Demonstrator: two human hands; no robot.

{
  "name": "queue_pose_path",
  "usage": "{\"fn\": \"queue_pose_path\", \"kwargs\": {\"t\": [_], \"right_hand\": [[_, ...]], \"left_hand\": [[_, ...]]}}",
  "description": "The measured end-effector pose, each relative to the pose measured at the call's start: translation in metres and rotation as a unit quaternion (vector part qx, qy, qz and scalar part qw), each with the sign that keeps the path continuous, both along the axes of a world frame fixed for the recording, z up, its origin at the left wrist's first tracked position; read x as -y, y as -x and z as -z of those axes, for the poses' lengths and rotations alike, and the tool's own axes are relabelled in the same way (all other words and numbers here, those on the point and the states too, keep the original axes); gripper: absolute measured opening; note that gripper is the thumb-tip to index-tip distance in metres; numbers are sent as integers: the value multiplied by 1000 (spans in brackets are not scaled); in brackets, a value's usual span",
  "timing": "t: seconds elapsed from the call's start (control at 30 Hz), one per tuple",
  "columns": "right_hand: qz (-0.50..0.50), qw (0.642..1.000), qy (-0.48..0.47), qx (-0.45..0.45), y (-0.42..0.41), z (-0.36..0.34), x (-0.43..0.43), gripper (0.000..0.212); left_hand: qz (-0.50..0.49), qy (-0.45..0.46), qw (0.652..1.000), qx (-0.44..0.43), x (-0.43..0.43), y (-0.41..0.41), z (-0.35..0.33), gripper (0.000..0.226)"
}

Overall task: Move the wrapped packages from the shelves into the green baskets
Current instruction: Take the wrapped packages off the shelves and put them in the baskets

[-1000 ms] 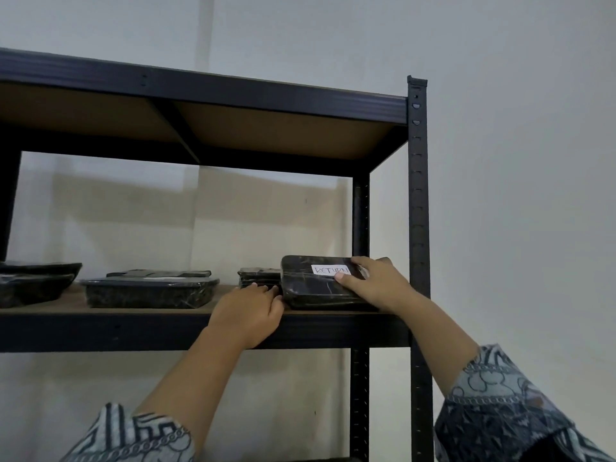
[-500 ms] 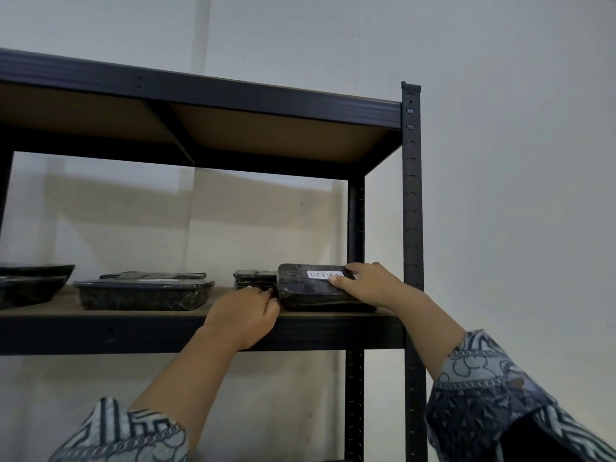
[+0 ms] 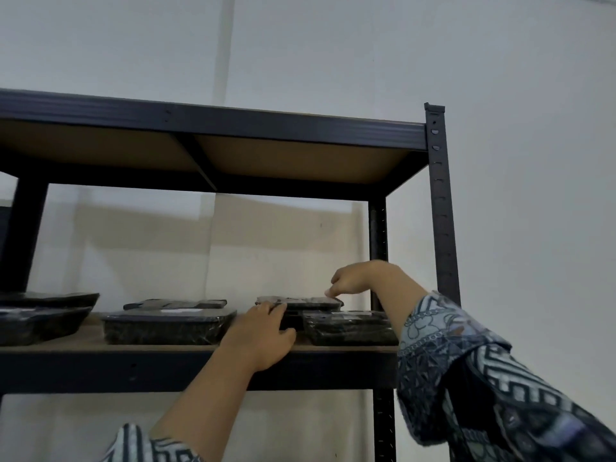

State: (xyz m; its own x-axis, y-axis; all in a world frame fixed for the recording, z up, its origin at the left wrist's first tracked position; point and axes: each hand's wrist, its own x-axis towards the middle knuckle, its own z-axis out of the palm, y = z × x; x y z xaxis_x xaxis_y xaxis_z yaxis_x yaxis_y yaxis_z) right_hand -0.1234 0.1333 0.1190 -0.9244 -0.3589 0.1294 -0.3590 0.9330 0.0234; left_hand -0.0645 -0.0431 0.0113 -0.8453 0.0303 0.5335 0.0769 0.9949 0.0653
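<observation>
Above the brown board shelf (image 3: 90, 338) of the black metal rack (image 3: 441, 228), a flat black wrapped package (image 3: 300, 301) has the left hand (image 3: 263, 335) at its 9 o'clock end and the right hand (image 3: 360, 278) at its 3 o'clock end. A thick black wrapped package (image 3: 350, 331) lies at its 5 o'clock, and a black wrapped tray (image 3: 166, 328) at its 9 o'clock.

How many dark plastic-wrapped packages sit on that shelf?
6 packages: two stacked far left, a flat one atop a tray mid-shelf, one held by left hand and right hand, one beside the post. Others may hide behind.
</observation>
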Motion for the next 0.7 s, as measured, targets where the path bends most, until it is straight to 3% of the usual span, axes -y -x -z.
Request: {"fn": "queue_pose_path", "kwargs": {"t": [0.37, 0.6, 0.7], "right_hand": [[7, 998, 65, 13, 28, 27, 31, 64], [39, 983, 178, 32, 24, 19, 27, 51], [42, 978, 200, 48, 24, 17, 25, 37]], "left_hand": [[-31, 26, 999, 12, -1, 2, 5, 60], [-36, 18, 999, 11, -1, 1, 6, 62], [-37, -6, 999, 21, -1, 1, 3, 66]]}}
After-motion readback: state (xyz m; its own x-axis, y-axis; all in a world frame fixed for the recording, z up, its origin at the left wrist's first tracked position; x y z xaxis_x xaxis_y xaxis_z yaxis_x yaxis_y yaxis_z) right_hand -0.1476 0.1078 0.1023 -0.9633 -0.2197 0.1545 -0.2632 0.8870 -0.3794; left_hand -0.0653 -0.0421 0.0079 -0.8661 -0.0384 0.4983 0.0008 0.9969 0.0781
